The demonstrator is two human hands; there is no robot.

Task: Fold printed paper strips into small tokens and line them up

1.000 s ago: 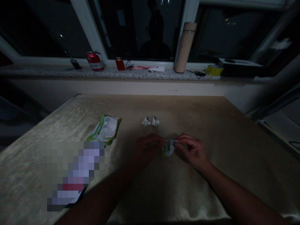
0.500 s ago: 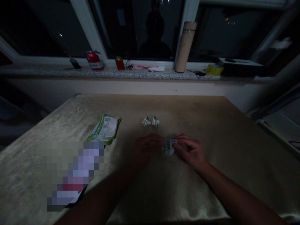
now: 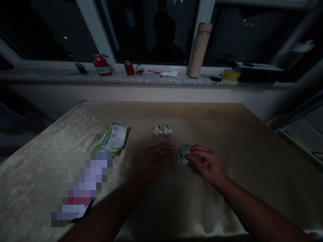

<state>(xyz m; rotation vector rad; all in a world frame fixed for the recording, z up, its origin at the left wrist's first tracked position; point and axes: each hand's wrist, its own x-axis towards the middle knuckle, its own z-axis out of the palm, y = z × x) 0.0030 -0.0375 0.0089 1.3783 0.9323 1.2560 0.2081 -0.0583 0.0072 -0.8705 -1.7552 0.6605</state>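
Observation:
Between my two hands is a small green and white printed packet (image 3: 182, 157), held above the cloth-covered table. My left hand (image 3: 157, 156) pinches its left upper corner, with the fingers in shadow. The thumb and fingers of my right hand (image 3: 205, 159) close on its right edge. Beyond the hands, two small folded pieces of printed wrapper (image 3: 157, 130) lie side by side on the cloth. To the left rests a larger flat green and white packet (image 3: 114, 138), its printed side up.
A pixelated long shape (image 3: 87, 185) lies on the table (image 3: 252, 151) at the left front. Along the windowsill (image 3: 156, 80) stand a red can (image 3: 101, 65), a small red jar (image 3: 129, 68), a tall tan cylinder (image 3: 200, 50), yellow tape (image 3: 230, 75) and a dark box (image 3: 259, 72).
The small packet has shifted slightly upward and turned a little between my fingers. Both hands keep hold of it. The other things on the table have stayed put.

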